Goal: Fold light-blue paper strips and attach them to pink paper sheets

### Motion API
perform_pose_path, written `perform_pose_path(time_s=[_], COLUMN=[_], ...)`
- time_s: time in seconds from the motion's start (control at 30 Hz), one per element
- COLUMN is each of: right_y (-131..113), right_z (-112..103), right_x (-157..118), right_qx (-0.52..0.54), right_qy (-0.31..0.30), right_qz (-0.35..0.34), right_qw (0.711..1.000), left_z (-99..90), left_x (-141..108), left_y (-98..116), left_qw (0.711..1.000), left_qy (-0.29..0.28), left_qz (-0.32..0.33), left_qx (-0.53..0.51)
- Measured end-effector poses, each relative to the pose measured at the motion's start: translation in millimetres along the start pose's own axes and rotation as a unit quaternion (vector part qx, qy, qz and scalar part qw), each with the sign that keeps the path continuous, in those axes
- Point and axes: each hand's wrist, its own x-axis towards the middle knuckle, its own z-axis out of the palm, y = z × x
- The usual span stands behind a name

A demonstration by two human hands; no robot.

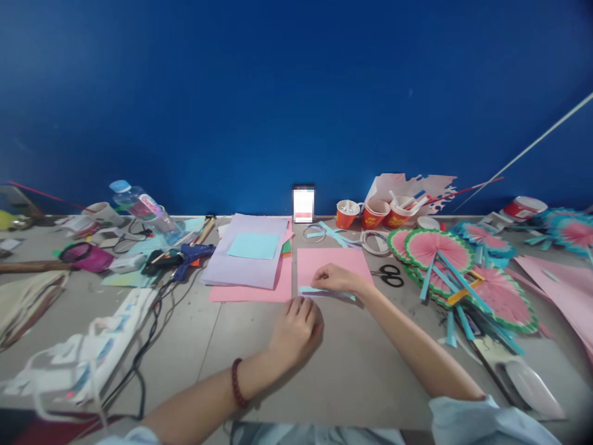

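Observation:
A pink paper sheet [331, 258] lies flat in front of me, with a narrow light-blue paper strip [343, 295] along its near edge. My right hand [334, 278] is over the sheet, its fingers bent and pinched down at the strip's left part; the fingertips are partly hidden. Just nearer to me, my left hand [296, 330] rests on the table with its fingers curled in and nothing seen in them. Left of the sheet is a stack of lilac paper [241, 272] over pink paper [250, 296], with a small light-blue sheet [253, 246] on top.
Black scissors [391, 275] lie right of the pink sheet. Further right are pink, green-edged paper fans [440, 250] and a white mouse [532, 386]. Red paper cups [375, 215] stand behind. Leftward are a blue glue gun [192, 256], a bottle [146, 207] and a power strip [115, 346].

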Motion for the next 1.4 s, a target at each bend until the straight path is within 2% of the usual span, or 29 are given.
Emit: perform_pose_path(time_s=[0.33, 0.5, 0.83, 1.4], right_y=[-5, -10, -18, -19], right_z=[7, 8, 9, 9], right_x=[3, 3, 2, 3], right_qx=[-0.037, -0.044, -0.056, -0.059], right_qy=[0.008, 0.004, 0.003, 0.002], right_qz=[-0.004, 0.028, 0.039, 0.039], right_qw=[0.999, 0.999, 0.998, 0.997], left_z=[-1.8, -1.8, 2.5, 1.6], left_x=[-2, -2, -4, -5], left_y=[5, 6, 7, 9], left_qw=[1.0, 0.999, 0.998, 0.999], left_qy=[0.011, 0.004, 0.017, -0.024], left_qz=[-0.01, -0.016, -0.009, -0.033], left_qx=[0.027, 0.032, 0.057, 0.024])
